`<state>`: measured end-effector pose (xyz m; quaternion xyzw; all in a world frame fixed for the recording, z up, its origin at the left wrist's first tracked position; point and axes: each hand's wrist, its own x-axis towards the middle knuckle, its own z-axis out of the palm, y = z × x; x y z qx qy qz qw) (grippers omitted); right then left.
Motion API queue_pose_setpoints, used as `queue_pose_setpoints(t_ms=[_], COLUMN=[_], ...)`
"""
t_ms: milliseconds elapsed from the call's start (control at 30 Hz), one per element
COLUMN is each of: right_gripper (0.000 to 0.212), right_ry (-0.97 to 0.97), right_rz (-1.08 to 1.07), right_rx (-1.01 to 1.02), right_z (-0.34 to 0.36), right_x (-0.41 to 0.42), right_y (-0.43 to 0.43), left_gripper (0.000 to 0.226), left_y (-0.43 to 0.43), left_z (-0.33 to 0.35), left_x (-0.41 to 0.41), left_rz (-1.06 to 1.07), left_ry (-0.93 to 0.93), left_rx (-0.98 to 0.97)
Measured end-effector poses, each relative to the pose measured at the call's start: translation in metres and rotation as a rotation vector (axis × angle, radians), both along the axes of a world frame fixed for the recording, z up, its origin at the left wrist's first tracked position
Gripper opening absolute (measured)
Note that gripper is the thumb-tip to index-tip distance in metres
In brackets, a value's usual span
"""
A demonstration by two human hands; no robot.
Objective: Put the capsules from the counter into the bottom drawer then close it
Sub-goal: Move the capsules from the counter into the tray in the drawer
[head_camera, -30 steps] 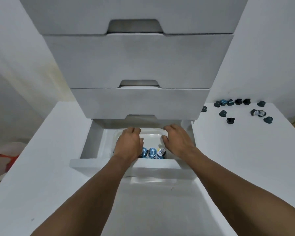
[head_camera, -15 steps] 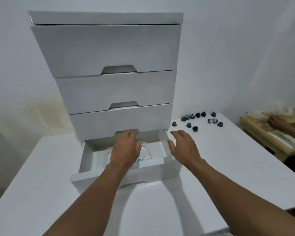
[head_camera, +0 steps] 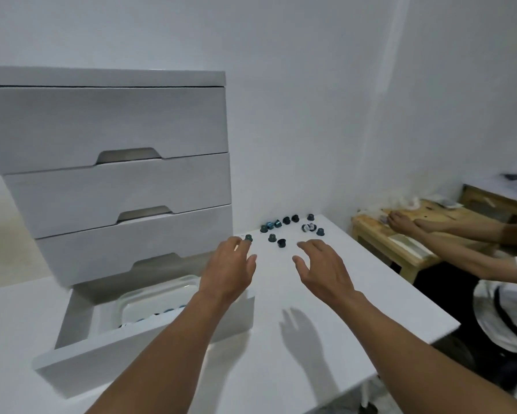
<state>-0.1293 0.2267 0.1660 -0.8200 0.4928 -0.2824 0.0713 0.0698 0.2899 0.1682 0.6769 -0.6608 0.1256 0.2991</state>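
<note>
Left hand [head_camera: 228, 271] and right hand [head_camera: 326, 270], both open and empty, hover near small dark capsules [head_camera: 281, 231] scattered on the white surface [head_camera: 355, 294]; white bottom drawer [head_camera: 149, 351] open.

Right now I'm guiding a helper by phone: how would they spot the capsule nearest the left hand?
Start at the white drawer tower. To its right, dark capsules dot the counter. The capsule nearest the left hand is the teal one closest to the tower, alone at the cluster's left edge.

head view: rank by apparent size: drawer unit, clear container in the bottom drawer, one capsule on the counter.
1. drawer unit
2. clear container, partly hidden by the drawer front and left hand
3. capsule, smallest, though farther from the camera
</note>
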Motion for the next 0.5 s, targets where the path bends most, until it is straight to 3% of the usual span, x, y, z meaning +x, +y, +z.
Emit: queue_pose_setpoints(t_ms=[167,333,500], right_gripper=[0.038,0.04,0.041], right_ry=[0.018,0.033,0.067], right_rz=[0.051,0.123,0.193], right_rx=[-0.049,-0.065,-0.033], right_z=[0.001,-0.003,-0.014], right_x=[-0.041,-0.075,-0.092], right_y=[-0.052,-0.112,-0.166], left_gripper=[0.02,0.025,0.029], left_y=[-0.052,-0.104,-0.146], left_z=[-0.002,-0.01,-0.022], left_x=[-0.045,-0.092,-0.113], left_rz=[-0.005,0.05,0.111], left_ry=[-0.06,-0.1,-0.028], left_rx=[-0.025,-0.01,0.008])
